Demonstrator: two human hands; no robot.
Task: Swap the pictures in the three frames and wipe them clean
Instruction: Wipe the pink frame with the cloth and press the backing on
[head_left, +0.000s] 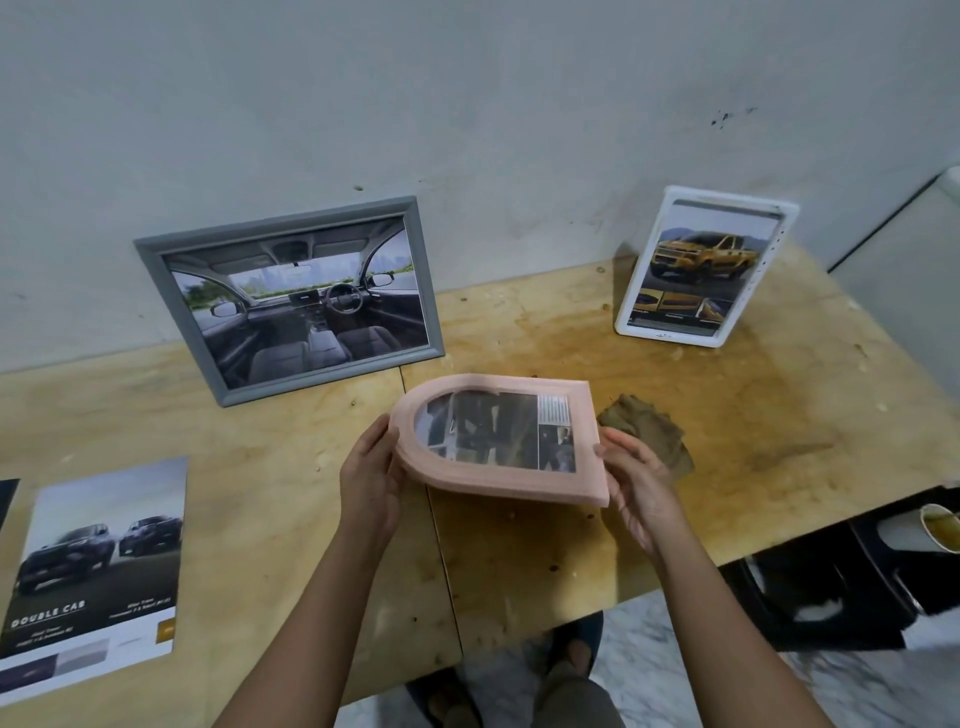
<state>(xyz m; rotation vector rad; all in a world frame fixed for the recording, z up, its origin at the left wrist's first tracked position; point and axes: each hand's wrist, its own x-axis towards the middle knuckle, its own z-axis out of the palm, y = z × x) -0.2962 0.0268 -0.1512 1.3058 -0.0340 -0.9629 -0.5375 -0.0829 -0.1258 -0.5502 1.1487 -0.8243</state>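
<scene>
Two hands, left hand (371, 480) and right hand (641, 486), grasp the pink arched frame (582, 441) above the table (291, 467)

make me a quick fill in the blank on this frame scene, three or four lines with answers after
1. Both hands hold the ____ frame, the left hand at its arched end.
2. The grey frame leans against the ____.
3. The white frame shows a ____ truck.
4. A crumpled cloth lies just behind the ____ hand.

Answers: pink; wall; yellow; right
</scene>
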